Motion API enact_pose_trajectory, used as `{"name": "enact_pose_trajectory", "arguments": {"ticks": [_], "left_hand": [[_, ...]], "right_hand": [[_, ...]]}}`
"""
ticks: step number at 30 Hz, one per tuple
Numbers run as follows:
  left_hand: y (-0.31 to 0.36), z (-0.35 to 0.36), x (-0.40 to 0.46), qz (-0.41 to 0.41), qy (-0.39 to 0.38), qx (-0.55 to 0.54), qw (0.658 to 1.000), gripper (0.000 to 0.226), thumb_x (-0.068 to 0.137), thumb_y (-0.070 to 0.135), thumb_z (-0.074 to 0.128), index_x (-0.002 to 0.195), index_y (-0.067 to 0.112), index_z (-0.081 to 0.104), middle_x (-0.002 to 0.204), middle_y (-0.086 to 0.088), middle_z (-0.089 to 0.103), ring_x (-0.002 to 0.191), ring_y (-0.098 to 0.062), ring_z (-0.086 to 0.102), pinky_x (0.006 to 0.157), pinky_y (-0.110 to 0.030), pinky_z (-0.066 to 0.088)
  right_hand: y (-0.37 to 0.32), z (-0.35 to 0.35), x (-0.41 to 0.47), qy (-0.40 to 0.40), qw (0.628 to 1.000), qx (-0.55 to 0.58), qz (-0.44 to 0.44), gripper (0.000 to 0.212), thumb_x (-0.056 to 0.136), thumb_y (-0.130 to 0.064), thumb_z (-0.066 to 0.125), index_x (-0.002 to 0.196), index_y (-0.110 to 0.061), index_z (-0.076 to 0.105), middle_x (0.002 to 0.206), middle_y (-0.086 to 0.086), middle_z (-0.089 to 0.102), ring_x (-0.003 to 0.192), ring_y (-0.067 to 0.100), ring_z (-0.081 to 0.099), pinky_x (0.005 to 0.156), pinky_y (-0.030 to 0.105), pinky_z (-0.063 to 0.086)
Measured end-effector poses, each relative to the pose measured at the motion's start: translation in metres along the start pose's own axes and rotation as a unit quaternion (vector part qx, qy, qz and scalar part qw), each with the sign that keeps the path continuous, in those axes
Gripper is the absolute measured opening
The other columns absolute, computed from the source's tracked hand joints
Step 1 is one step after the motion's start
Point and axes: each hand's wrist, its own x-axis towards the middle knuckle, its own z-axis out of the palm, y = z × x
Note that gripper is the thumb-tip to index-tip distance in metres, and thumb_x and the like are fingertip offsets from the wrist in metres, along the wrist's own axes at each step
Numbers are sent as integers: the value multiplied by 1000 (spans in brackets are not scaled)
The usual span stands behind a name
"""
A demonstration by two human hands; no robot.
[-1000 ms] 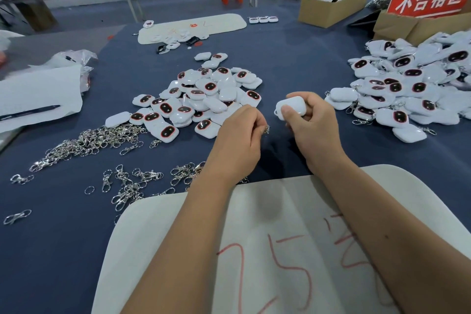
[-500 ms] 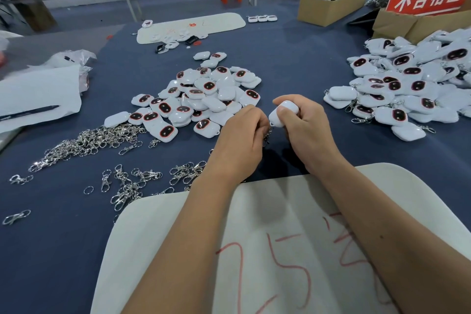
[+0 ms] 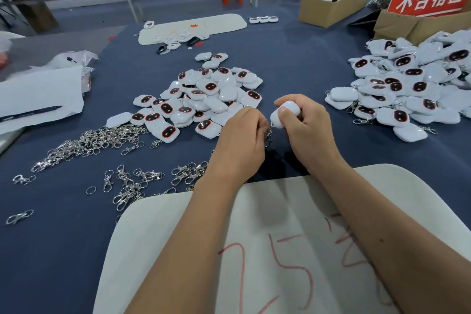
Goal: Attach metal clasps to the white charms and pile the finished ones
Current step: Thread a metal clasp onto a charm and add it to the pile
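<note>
Two heaps frame the work on the blue table (image 3: 293, 58): bare charms (image 3: 204, 99) ahead, clasped ones (image 3: 407, 89) at right. Since a second ago the hands have closed together. Right hand (image 3: 305, 130) grips one white charm (image 3: 284, 112), now tipped loop-down; left hand (image 3: 242, 140) pinches a clasp (image 3: 269, 135) touching its lower end. Likely mid-threading, not yet piled.

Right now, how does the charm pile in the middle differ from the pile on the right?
The middle pile holds charms with no clasps showing; the right pile has clasps sticking out at its near edge. The middle pile is smaller and flatter; the right pile is bigger, heaped, and runs out of view. Both hold white charms, many showing dark red-rimmed ovals.
</note>
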Motion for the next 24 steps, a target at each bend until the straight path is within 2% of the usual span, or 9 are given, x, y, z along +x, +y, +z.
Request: {"name": "enact_pose_trajectory", "arguments": {"ticks": [7, 13, 16, 18, 22, 24], "left_hand": [[1, 1, 0, -17, 0, 18, 1000, 12, 97, 1, 52, 88, 6, 58, 91, -6, 60, 86, -25, 52, 79, -42, 42], [6, 1, -3, -12, 11, 26, 1000, 16, 95, -2, 50, 87, 11, 53, 91, -7, 57, 83, -24, 49, 76, -38, 40], [10, 1, -2, -7, 14, 31, 999, 20, 92, -5, 50, 86, 15, 50, 90, -8, 56, 81, -26, 49, 73, -38, 39], [12, 3, -2, -9, 11, 39, 999, 20, 91, -6, 51, 87, 14, 51, 90, -8, 56, 82, -27, 49, 73, -38, 39], [10, 6, -1, -43, 7, 54, 998, 17, 94, -1, 51, 88, 14, 53, 93, -6, 57, 86, -27, 51, 76, -38, 40], [9, 7, -1, -40, 24, 34, 998, 14, 96, 0, 51, 88, 10, 56, 93, -6, 57, 86, -25, 50, 77, -40, 41]], "right_hand": [[-1, 2, -2, 3, 999, -27, -25, 16, 95, -8, 57, 100, -14, 71, 68, -9, 57, 55, 4, 47, 54, 13, 36], [-2, 2, -3, 11, 1000, -18, -21, 14, 93, -9, 58, 94, -15, 70, 68, -9, 59, 56, 4, 48, 54, 14, 37], [0, 1, -1, 0, 1000, 14, 10, 15, 92, -9, 57, 90, -18, 70, 67, -11, 61, 61, 10, 52, 58, 26, 43], [1, 0, 0, -5, 999, 29, 21, 16, 92, -9, 56, 88, -18, 70, 66, -11, 61, 63, 17, 54, 60, 30, 45], [0, 1, -1, 0, 1000, 15, 9, 16, 92, -11, 58, 88, -21, 69, 66, -16, 62, 61, 11, 53, 59, 26, 42], [-1, 0, -2, -5, 999, 44, 18, 13, 92, -12, 58, 89, -19, 69, 65, -12, 61, 60, 15, 52, 57, 27, 42]]}}
